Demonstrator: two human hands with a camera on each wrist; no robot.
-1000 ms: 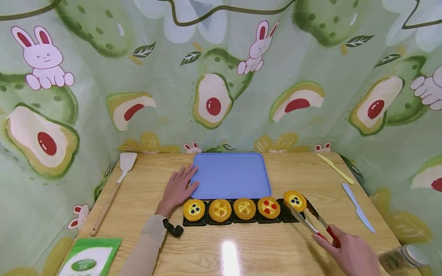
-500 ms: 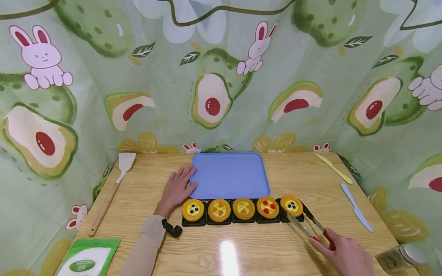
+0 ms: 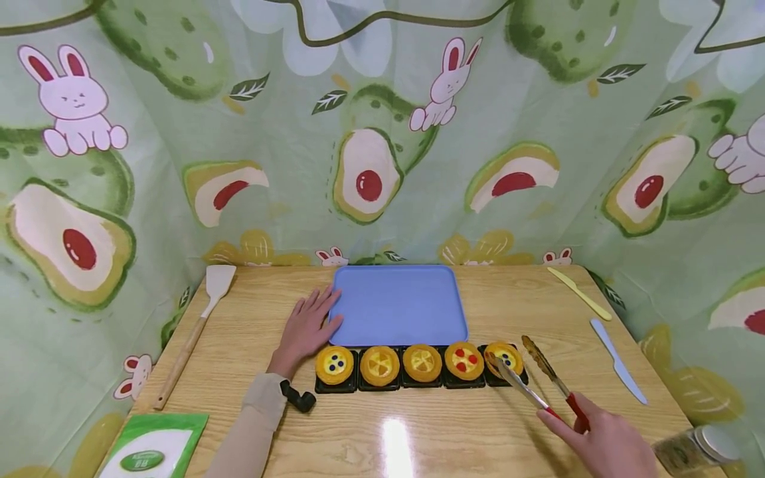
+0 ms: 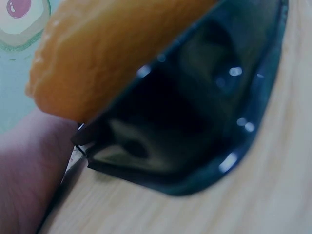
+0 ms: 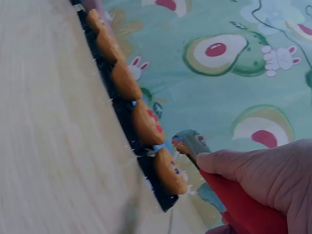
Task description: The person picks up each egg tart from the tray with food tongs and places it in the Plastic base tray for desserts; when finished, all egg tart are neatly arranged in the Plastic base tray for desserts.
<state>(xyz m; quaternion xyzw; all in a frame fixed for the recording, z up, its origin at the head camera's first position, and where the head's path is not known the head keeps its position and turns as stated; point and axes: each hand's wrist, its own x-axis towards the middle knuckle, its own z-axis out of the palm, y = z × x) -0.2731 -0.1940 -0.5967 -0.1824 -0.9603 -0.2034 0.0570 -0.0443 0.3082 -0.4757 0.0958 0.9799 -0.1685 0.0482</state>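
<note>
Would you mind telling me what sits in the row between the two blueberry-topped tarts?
In the head view, three tarts sit between the left blueberry tart and the right blueberry tart: two yellow-topped tarts and a red-berry tart, each on a black tray.

Red-handled metal tongs (image 3: 540,378) at lower right of the head view, tips spread apart. Blueberry-topped yellow tart (image 3: 505,357) sitting upright in the row's rightmost black cup, one tong tip over it.

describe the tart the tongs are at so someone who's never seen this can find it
Start at the blue tray in the middle of the wooden table. Along its near edge runs a row of five tarts in black cups; take the rightmost tart, beside the tongs. It has dark blue dots like the far-left tart, but sits at the opposite end.
</note>
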